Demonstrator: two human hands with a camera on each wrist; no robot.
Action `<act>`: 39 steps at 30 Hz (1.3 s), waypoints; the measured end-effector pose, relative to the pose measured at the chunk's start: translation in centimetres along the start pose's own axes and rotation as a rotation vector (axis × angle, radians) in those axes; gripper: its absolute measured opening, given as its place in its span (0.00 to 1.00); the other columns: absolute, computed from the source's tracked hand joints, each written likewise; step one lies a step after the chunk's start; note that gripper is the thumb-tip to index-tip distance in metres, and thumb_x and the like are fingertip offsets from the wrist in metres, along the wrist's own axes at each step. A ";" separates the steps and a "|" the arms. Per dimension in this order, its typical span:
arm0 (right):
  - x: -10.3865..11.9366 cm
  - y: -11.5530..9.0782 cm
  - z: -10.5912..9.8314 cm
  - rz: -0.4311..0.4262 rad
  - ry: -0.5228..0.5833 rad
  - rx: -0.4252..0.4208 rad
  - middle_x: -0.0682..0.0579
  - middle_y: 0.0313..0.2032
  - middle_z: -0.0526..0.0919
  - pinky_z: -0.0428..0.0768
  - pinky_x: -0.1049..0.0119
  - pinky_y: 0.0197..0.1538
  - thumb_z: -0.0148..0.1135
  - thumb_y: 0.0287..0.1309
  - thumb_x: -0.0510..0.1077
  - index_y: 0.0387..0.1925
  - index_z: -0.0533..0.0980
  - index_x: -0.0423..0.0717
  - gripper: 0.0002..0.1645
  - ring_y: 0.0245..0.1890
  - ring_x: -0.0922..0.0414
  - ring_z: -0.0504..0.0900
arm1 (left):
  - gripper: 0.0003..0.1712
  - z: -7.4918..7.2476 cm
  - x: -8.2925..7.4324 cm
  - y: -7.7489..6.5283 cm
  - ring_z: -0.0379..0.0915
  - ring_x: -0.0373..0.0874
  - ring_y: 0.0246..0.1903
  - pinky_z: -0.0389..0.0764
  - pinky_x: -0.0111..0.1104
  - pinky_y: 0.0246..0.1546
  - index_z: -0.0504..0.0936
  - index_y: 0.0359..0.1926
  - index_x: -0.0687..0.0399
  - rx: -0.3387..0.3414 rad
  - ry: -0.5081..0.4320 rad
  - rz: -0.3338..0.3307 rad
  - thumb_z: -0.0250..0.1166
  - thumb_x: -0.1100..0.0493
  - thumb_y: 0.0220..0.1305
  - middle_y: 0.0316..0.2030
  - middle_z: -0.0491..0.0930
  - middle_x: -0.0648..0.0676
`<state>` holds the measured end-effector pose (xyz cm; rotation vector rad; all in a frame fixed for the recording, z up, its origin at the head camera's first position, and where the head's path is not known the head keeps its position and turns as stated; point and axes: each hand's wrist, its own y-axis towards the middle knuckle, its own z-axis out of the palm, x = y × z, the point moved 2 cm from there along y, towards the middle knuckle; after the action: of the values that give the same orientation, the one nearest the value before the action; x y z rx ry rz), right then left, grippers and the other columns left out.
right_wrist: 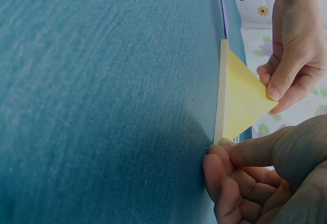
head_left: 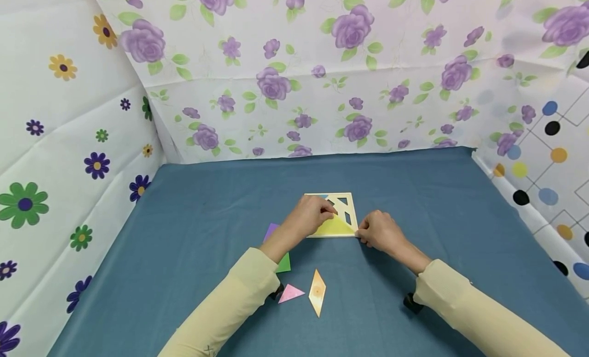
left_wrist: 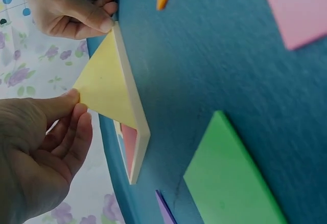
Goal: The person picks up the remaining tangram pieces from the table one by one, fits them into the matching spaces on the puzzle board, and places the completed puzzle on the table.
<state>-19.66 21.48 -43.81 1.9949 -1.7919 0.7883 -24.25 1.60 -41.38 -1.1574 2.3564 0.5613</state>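
Observation:
A yellow triangle point(head_left: 332, 228) is tilted up over the near part of a cream tangram board point(left_wrist: 134, 93), its long edge along the near rim. My left hand point(head_left: 309, 217) pinches the raised tip between thumb and fingers. At the near right corner of the board, my right hand point(head_left: 382, 231) grips the rim with thumb and forefinger, close to the triangle's lower corner. Under the lifted triangle a red piece point(left_wrist: 129, 143) shows inside the board in the left wrist view. Dark slanted openings show in the board's right side; the left hand hides part of its left side.
A green piece point(head_left: 284, 263) and a purple piece point(head_left: 271, 230) lie partly behind the left forearm. Nearer to me are a pink triangle point(head_left: 291, 293) and an orange diamond point(head_left: 317, 293). Blue cloth point(head_left: 207, 208) covers the table, with flowered sheets point(head_left: 317, 98) behind.

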 end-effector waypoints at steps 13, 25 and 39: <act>0.0 -0.2 -0.2 -0.018 -0.004 -0.015 0.51 0.18 0.82 0.79 0.62 0.23 0.70 0.64 0.35 0.23 0.86 0.41 0.12 0.18 0.55 0.81 | 0.04 0.4 0.2 -0.1 0.81 0.41 0.36 0.81 0.33 0.42 0.91 0.40 0.56 -0.077 -0.006 0.014 0.70 0.63 0.68 0.38 0.88 0.51; 0.1 -0.1 -0.1 0.004 -0.007 -0.006 0.51 0.18 0.83 0.79 0.63 0.23 0.70 0.63 0.35 0.24 0.86 0.40 0.11 0.18 0.56 0.81 | 0.06 1.0 0.2 -0.1 0.81 0.40 0.38 0.81 0.34 0.43 0.90 0.44 0.57 -0.064 0.058 0.016 0.67 0.64 0.71 0.42 0.88 0.53; 0.0 0.1 0.1 -0.004 -0.005 0.001 0.51 0.18 0.83 0.78 0.63 0.22 0.70 0.64 0.35 0.23 0.86 0.40 0.12 0.18 0.55 0.81 | 0.09 1.6 0.4 0.0 0.82 0.45 0.43 0.82 0.38 0.48 0.88 0.48 0.60 -0.073 0.105 0.007 0.65 0.67 0.71 0.45 0.87 0.57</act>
<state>-19.70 21.42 -43.86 2.0017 -1.7905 0.7839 -24.14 2.16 -42.90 -1.2394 2.4477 0.6073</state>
